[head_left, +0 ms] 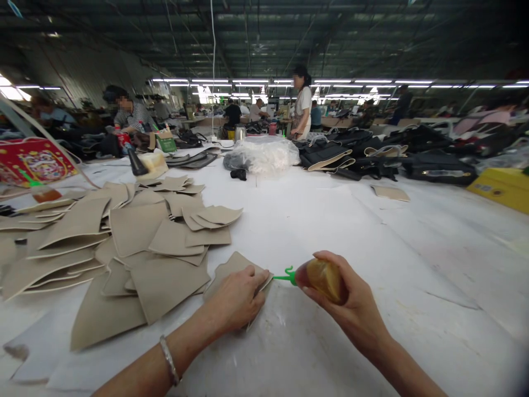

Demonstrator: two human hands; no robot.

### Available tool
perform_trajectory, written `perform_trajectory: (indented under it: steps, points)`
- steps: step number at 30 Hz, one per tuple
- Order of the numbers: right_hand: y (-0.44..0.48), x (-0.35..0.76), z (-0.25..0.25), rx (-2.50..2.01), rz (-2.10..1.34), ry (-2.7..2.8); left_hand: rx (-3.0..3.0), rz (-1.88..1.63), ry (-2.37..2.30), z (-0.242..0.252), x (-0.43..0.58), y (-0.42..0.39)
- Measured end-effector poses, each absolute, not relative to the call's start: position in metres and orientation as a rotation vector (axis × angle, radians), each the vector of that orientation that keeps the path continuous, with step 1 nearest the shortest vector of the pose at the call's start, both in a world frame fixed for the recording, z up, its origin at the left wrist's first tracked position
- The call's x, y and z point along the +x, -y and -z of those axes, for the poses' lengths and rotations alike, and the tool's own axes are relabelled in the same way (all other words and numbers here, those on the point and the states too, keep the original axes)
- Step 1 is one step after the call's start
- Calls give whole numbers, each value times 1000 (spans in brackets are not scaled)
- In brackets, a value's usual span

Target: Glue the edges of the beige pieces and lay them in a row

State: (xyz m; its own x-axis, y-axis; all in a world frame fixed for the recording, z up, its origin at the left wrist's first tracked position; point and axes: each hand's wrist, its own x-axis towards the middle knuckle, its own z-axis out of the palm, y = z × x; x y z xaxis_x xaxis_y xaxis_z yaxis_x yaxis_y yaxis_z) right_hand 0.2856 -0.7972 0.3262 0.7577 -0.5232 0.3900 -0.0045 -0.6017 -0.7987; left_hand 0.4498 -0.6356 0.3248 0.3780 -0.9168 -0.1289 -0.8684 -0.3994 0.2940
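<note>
My right hand (pixel 351 298) is wrapped around a soft-looking bottle (pixel 324 278) of amber liquid, thumb on the near side and fingers over the far side, so it is clamped firmly on it. The bottle lies tilted over sideways in my grip, its green nozzle (pixel 285 275) pointing left, the tip at the edge of a beige piece (pixel 231 266). My left hand (pixel 237 298) is closed on that piece, fingers bent over its right-hand corner; I cannot tell how much of my grip goes beneath it. A silvery bracelet (pixel 169 361) circles my left wrist. Just left of this hand spreads a loose pile of beige pieces (pixel 169 281), overlapping and fanned across the white table (pixel 314 220). Beyond the pile, far to the left of my grip, stands another bottle (pixel 45 193) with a green tip. Ahead of both hands, well apart from them, sits a heap of clear plastic (pixel 268 157), with black bags (pixel 326 154) to its right. A single beige offcut (pixel 390 193) lies ahead and to the right of my right hand, and a yellow box (pixel 502 187) is farther right.
</note>
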Motion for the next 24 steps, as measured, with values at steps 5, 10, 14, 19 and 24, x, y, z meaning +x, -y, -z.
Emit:
perform_trajectory:
  steps: [5,10,14,19,24]
  points:
    - [794,283,-327,-2007,676,-432,2481,412,1625,-325,448,634]
    - [795,281,-326,-1908,604,-504,2486,451,1626,-327,447,632]
    - [795,280,-325,-1877,597,-515,2459,494,1628,-330,448,629]
    - [790,277,-326,-1803,498,-492,2432,516,1599,-328,450,626]
    - [785,276,-323,-1789,545,-531,2426,501,1613,-329,449,623]
